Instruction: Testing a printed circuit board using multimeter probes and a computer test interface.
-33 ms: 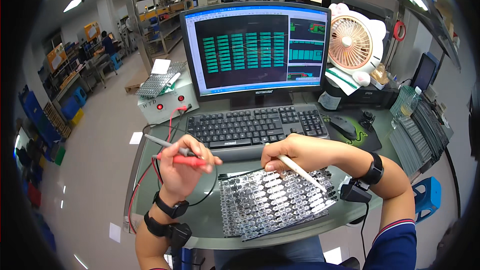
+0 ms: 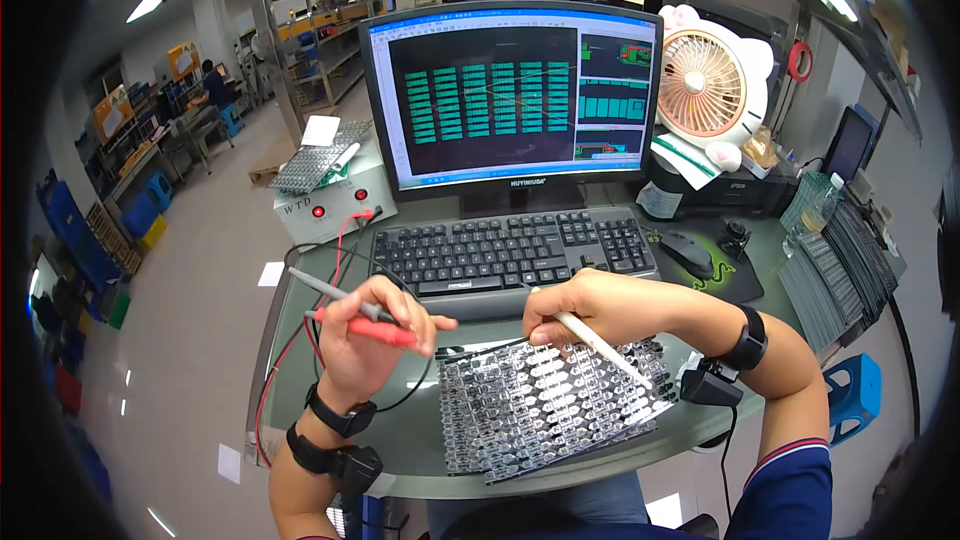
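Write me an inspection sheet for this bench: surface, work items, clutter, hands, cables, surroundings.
Surface: greenish table, glossy.
Work items: silvery patterned sheets, overlapping near the table's front edge; red probe; grey probe; white pen-like tool.
Clutter: keyboard, mouse, lit monitor, pale fan, clear bottle, stacked panels.
Hands: left hand holds both probes; right hand grips the white pen-like tool above the sheets.
Cables: red lead at the pale box; black lead curving beside the left hand.
Surroundings: metal shelving, a seated person in the background, blue stool at right.
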### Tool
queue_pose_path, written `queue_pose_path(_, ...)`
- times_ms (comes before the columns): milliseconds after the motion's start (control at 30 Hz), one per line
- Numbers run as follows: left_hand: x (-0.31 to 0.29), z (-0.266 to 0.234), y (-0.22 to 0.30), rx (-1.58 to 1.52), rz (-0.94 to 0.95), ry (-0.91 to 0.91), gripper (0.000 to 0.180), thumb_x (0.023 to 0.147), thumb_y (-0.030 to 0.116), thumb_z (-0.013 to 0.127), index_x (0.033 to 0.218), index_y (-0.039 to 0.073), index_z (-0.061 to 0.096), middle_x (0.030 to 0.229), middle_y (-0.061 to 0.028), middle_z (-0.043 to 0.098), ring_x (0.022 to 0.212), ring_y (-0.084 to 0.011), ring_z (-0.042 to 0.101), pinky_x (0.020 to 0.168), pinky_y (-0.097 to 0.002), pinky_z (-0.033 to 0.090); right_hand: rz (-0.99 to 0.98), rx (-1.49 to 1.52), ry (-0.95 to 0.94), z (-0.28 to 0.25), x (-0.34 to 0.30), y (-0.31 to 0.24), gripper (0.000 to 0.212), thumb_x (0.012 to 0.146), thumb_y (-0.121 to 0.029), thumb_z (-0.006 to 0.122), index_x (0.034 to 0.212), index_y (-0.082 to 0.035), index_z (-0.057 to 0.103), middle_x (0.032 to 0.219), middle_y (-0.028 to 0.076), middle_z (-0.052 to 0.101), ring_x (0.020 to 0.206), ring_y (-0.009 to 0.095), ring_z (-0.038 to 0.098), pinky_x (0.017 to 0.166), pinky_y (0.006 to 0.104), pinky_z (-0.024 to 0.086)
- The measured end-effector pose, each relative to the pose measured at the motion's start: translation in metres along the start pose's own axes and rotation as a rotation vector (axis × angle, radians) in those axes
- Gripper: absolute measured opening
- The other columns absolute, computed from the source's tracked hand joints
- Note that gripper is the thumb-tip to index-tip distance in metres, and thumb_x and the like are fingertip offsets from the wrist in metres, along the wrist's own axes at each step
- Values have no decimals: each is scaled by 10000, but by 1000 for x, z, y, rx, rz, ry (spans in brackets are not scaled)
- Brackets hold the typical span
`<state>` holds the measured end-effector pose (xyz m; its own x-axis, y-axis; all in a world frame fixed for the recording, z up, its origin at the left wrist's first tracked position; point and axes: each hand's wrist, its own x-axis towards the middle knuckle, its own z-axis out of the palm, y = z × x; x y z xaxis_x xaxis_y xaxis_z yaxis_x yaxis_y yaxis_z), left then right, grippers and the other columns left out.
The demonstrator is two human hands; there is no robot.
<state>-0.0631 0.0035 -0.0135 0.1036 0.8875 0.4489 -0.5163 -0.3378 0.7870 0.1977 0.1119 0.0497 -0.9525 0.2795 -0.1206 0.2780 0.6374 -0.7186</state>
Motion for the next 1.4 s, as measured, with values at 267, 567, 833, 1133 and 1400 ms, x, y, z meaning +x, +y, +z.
queue_pose_path(267, -14, 1, 4, 260, -247, -365, 526, 896, 383, 409, 926, -68, 678, 873, -216, 701, 869, -336, 691, 964, -470, 459, -39, -100, 37, 10, 2, 6, 210, 946, -263, 617, 995, -59, 625, 736, 94, 669, 706, 270, 672, 651, 389, 485)
queue_pose_path(567, -10, 4, 15, 472, -230, -433, 459, 846, 309, 435, 913, -69, 686, 902, -211, 701, 839, -321, 680, 845, -402, 523, -40, 130, 312, 17, -41, -7, 456, 959, -391, 590, 1223, -23, 544, 995, 125, 679, 966, 292, 669, 806, 388, 520)
queue_pose_path(833, -1, 20, 29, 653, -180, -539, 505, 891, 356, 400, 820, -29, 719, 830, -191, 724, 908, -331, 720, 1085, -529, 338, -278, 158, 288, 38, -63, -3, 253, 931, -223, 621, 1072, -15, 656, 858, 79, 612, 789, 229, 608, 717, 345, 484)
queue_pose_path(1133, 1, 11, 3, 536, -170, -748, 418, 902, 267, 385, 1006, -7, 684, 1005, -127, 711, 1087, -295, 664, 1055, -453, 395, -288, 99, 350, 49, -59, 6, 212, 827, -59, 723, 1022, -36, 642, 918, 95, 656, 760, 211, 664, 620, 309, 533)
queue_pose_path(1400, -1, 14, 3, 599, -145, -746, 398, 857, 245, 395, 986, 5, 685, 986, -106, 715, 1060, -281, 681, 1026, -451, 424, -144, 121, 401, 59, -59, 8, 169, 826, -103, 750, 885, -50, 601, 756, 56, 655, 600, 191, 649, 521, 299, 512)
